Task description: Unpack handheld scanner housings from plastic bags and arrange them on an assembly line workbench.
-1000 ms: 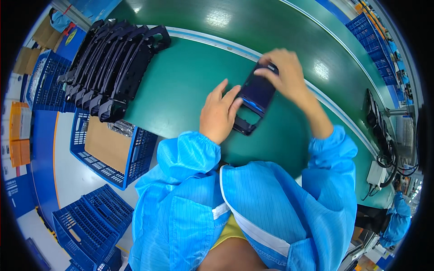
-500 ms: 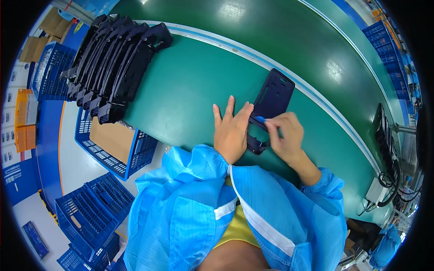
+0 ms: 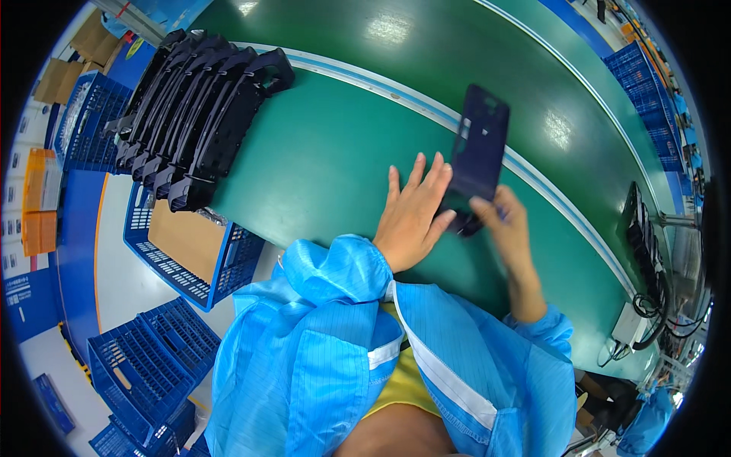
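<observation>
A black plastic panel (image 3: 481,145) stands tilted over the green bench, its smooth face with a small pale mark turned up. Its near end has an open frame-like part, partly covered by my hands. My left hand (image 3: 415,217) lies along the panel's left edge with fingers stretched out, index finger and thumb close to or touching it. At the near right corner is my right hand (image 3: 509,225), smeared by motion, fingers curled. A trace of a small blue piece (image 3: 500,212) shows between these fingers; its kind is unclear.
A row of several black plastic housings (image 3: 198,114) stands at the bench's far left. Below it sits a blue crate (image 3: 171,266) with cardboard inside; more blue crates (image 3: 152,354) are lower left. A pale metal rail (image 3: 381,84) runs behind the panel. Cables and a white box (image 3: 633,326) are at right.
The panel has flipped from its hollow, ribbed face to its smooth face and risen farther away. My left hand has shifted right along with it, and my right hand has moved slightly right.
</observation>
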`<state>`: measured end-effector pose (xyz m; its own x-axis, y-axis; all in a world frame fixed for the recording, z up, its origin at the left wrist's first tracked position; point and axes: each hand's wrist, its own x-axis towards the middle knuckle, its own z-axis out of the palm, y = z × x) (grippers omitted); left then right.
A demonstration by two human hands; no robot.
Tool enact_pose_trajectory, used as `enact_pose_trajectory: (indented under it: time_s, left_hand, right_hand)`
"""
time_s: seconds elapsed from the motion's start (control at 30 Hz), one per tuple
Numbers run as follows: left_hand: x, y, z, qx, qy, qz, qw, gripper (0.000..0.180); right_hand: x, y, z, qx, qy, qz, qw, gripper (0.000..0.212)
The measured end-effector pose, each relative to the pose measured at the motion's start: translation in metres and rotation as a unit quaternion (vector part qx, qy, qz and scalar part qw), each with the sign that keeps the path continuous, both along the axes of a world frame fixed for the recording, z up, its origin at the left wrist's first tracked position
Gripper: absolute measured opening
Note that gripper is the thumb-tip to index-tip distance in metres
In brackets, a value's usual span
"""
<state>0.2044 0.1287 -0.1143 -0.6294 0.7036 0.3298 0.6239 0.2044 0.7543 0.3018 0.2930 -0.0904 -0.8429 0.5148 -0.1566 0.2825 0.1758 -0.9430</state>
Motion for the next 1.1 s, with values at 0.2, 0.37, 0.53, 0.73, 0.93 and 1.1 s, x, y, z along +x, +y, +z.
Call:
enact_pose_trajectory:
  time_s: [0.2, 0.37, 0.53, 0.73, 0.93, 1.1]
  left_hand:
    - [-0.084, -0.06, 0.04, -0.1, 0.295, 0.224, 0.923, 0.046]
    - [-0.146, -0.17, 0.035, -0.239, 0.379, 0.492, 0.746, 0.047]
    - [-0.152, -0.207, 0.017, -0.286, 0.345, 0.442, 0.777, 0.04]
    - [-0.134, -0.197, 0.036, -0.305, 0.373, 0.44, 0.757, 0.031]
    - [-0.112, -0.162, 0.045, -0.192, 0.314, 0.392, 0.843, 0.024]
    - [-0.075, -0.103, 0.057, -0.161, 0.148, 0.354, 0.909, 0.03]
  right_hand:
    - [-0.049, 0.19, -0.002, 0.126, -0.165, -0.085, 0.974, 0.032]
    - [-0.066, 0.264, -0.001, 0.043, -0.238, -0.04, 0.969, 0.037]
    - [-0.07, 0.269, 0.002, 0.096, -0.276, -0.044, 0.955, 0.039]
    - [-0.041, 0.267, -0.007, 0.393, -0.127, -0.212, 0.886, 0.061]
    - [-0.044, 0.059, 0.02, 0.328, 0.044, 0.054, 0.942, 0.036]
    - [-0.101, -0.069, 0.032, 0.36, 0.143, 0.255, 0.886, 0.038]
